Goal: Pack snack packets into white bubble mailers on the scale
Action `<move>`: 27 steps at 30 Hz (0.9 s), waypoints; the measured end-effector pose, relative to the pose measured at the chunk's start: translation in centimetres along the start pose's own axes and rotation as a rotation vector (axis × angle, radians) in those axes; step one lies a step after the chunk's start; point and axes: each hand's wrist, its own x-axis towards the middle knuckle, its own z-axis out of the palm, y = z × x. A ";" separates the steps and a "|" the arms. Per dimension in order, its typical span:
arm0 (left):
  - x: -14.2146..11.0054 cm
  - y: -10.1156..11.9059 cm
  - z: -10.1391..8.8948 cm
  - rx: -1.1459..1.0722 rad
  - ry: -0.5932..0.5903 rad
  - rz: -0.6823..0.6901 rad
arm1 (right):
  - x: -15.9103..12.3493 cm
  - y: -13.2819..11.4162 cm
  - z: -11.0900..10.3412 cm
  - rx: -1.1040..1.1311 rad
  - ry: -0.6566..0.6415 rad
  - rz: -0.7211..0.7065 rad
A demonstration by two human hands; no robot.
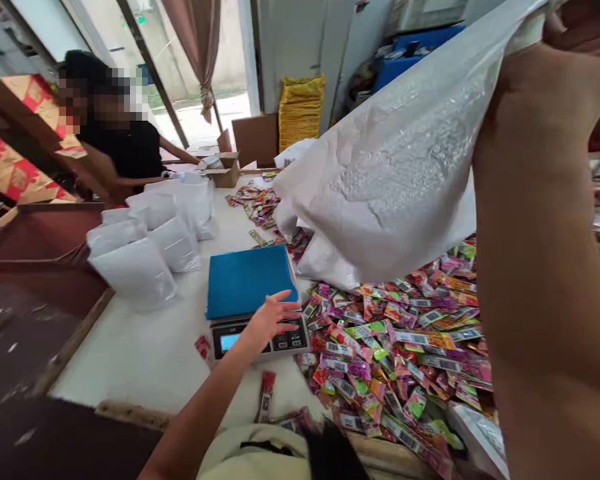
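Hands first, in the head view: the right hand [563, 30] is raised at 2 o'clock, closed on the edge of a large white sack [390, 160]; the left hand [275, 317] is open, fingers spread wide, over the front of a digital scale [253, 283], though whether it touches cannot be told. The sack stretches from the right hand toward 8 o'clock, its lower end down at the packets [375, 360]; from the left hand, it lies at about 1 o'clock.

These small, bright packets form a loose heap on the white surface [145, 353], spreading from 3 to 5 o'clock of the scale; a smaller scatter lies at 12 o'clock of it, and one red packet [266, 397] lies at 6 o'clock.

White bags [135, 270] stand grouped at 10 o'clock of the scale; their contents cannot be made out. Beyond them, a person [125, 143] in black reaches toward a small open carton [224, 175] holding something pale; yellow sacks [301, 113] are stacked behind, at 12 o'clock.
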 end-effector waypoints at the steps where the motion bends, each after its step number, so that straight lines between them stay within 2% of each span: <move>1: 0.2 -0.2 0.7 -0.084 -0.049 -0.060 | -1.4 -1.3 1.4 0.071 -0.027 -0.001; 2: 0.2 -0.4 1.0 -0.162 -0.078 -0.110 | -2.9 -2.5 2.9 0.141 -0.051 0.002; 4: -0.2 -0.5 0.2 -0.284 -0.065 -0.138 | -5.6 -4.4 5.8 0.279 -0.102 0.020; 5: -0.7 -0.4 -0.9 -0.324 -0.021 -0.121 | -6.7 -5.1 7.3 0.347 -0.128 0.035; 7: -1.6 0.1 -3.9 -0.343 0.142 -0.059 | -8.3 -5.7 10.0 0.495 -0.163 0.075; 10: -2.7 1.8 -9.6 -0.239 0.438 0.069 | -10.1 -4.7 14.1 0.779 -0.239 0.159; 12: -2.8 3.3 -13.1 -0.124 0.593 0.189 | -11.6 -3.2 16.6 0.939 -0.367 0.270; 14: -2.2 4.8 -15.9 -0.001 0.726 0.309 | -13.4 -1.6 18.7 0.979 -0.504 0.417; 16: -1.2 5.8 -17.5 0.125 0.826 0.361 | -15.2 -0.1 20.4 0.935 -0.567 0.523; 18: 0.0 6.3 -18.2 0.254 0.881 0.359 | -16.3 1.3 21.4 0.881 -0.553 0.570; 21: 1.6 6.2 -18.4 0.406 0.930 0.340 | -16.9 3.6 21.4 0.808 -0.432 0.605; 24: 2.7 5.9 -18.7 0.516 0.966 0.339 | -17.1 5.6 19.6 0.745 -0.277 0.588; 27: 3.4 5.8 -19.4 0.564 0.997 0.331 | -18.7 6.6 17.0 0.690 -0.287 0.445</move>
